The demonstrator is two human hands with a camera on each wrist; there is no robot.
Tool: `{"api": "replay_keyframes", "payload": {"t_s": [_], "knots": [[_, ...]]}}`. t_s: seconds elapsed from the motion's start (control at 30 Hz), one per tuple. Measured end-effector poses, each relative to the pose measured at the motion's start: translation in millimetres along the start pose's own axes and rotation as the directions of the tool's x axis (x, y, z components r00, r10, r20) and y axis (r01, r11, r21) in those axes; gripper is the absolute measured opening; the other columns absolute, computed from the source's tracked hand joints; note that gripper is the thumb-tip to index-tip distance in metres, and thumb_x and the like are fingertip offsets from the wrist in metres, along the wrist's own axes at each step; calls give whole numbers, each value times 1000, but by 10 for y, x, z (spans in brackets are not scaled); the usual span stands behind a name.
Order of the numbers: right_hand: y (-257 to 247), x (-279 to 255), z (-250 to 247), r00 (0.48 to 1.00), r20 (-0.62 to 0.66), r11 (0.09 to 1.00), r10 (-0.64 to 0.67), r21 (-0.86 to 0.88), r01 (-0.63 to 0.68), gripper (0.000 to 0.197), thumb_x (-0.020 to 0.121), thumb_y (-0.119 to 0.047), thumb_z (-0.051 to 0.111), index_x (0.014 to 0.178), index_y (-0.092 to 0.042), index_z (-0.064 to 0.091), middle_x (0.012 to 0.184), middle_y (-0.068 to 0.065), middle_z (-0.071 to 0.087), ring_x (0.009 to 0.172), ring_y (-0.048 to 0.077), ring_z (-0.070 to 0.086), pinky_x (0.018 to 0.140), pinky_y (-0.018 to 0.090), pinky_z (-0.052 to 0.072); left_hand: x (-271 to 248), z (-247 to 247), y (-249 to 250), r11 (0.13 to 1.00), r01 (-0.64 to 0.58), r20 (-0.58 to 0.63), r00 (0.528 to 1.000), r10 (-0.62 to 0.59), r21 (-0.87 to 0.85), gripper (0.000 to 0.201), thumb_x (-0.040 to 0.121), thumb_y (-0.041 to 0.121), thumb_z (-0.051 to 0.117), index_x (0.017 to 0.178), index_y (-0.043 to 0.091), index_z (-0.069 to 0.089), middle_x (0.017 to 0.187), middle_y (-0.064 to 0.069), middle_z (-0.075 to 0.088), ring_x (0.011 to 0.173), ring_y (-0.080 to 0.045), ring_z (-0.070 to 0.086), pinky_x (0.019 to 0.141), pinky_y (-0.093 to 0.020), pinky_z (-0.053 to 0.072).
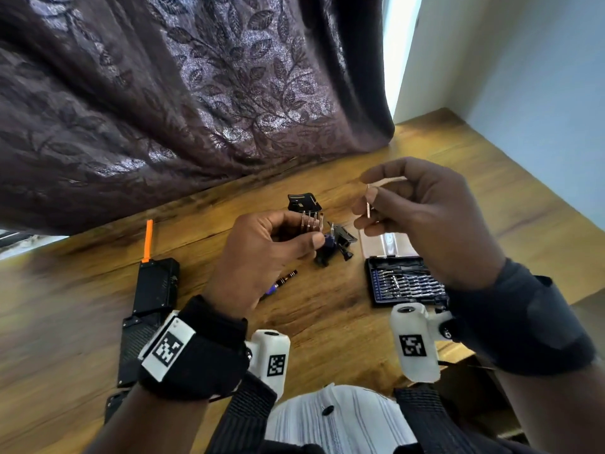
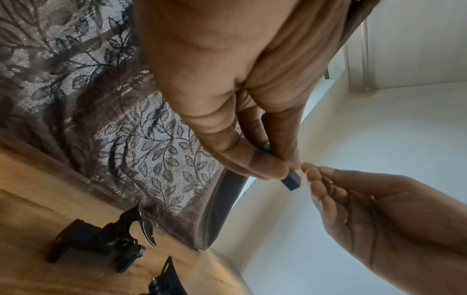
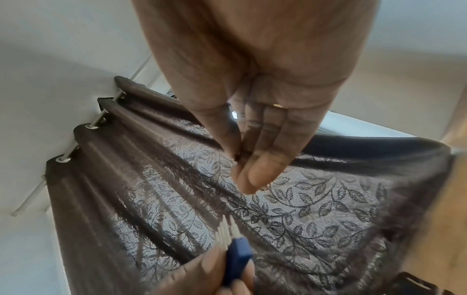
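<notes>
Mid-air handling by the bit case
Left hand grips blue holder left of case; right hand pinches one bit above it.

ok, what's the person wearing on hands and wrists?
Left hand: black wrist strap, white plate with a black-and-white square marker, white left camera housing with another marker. Right hand: black wrist wrap, white marker-tagged right camera housing, gold ring.

head looks down, wrists close, curtain shared
</notes>
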State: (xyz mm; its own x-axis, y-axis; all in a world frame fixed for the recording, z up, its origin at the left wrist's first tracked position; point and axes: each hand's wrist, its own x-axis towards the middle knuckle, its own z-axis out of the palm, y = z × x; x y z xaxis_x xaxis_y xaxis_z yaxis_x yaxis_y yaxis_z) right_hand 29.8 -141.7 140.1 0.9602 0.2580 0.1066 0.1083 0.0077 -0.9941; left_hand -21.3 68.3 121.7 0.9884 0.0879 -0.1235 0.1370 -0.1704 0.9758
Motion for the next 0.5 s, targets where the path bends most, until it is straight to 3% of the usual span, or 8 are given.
{"api": "replay_keyframes", "payload": {"t_s": [0.17, 0.27, 0.33, 0.43, 0.5], "knots": [[136, -65, -34, 999, 7, 998, 50, 24, -50, 9, 94, 2, 63, 102, 5, 65, 81, 15, 76, 72, 28, 73, 63, 35, 62, 82, 33, -55, 1000, -5, 25, 1000, 5, 2, 22, 85, 7, 79, 102, 20, 78, 98, 1, 81, 97, -23, 76, 95, -38, 59], [192, -108, -45, 996, -23, 994, 85, 67, -83, 4, 93, 6, 61, 97, 4, 63, 84, 24, 72, 71, 30, 70, 60, 33, 60, 83, 71, -61, 998, 3, 50, 999, 0, -66, 24, 85, 1, 76, 105, 15, 76, 98, -3, 80, 93, -21, 76, 86, -31, 62], [235, -135, -48, 989, -51, 985, 137, 109, -130, 11, 94, 8, 56, 94, 0, 63, 78, 21, 69, 68, 29, 68, 57, 32, 57, 80, 90, -67, 990, 20, 59, 998, -11, -139, 26, 84, -3, 74, 105, 12, 73, 97, -7, 80, 88, -19, 77, 78, -27, 62], [354, -167, -64, 960, -84, 956, 265, 154, -251, 21, 91, 11, 45, 93, -1, 63, 67, 11, 55, 55, 24, 51, 49, 29, 40, 79, 129, -111, 985, 37, 84, 996, -23, -167, 29, 85, -5, 74, 111, 6, 71, 100, -16, 78, 89, -24, 76, 75, -28, 63], [435, -191, -69, 945, -68, 942, 320, 129, -310, 18, 93, 5, 48, 93, 1, 65, 64, 5, 47, 51, 18, 38, 45, 26, 28, 95, 167, -146, 988, 40, 118, 993, -22, -148, 33, 85, -6, 74, 117, 3, 69, 103, -20, 77, 94, -29, 76, 75, -29, 64]]}}
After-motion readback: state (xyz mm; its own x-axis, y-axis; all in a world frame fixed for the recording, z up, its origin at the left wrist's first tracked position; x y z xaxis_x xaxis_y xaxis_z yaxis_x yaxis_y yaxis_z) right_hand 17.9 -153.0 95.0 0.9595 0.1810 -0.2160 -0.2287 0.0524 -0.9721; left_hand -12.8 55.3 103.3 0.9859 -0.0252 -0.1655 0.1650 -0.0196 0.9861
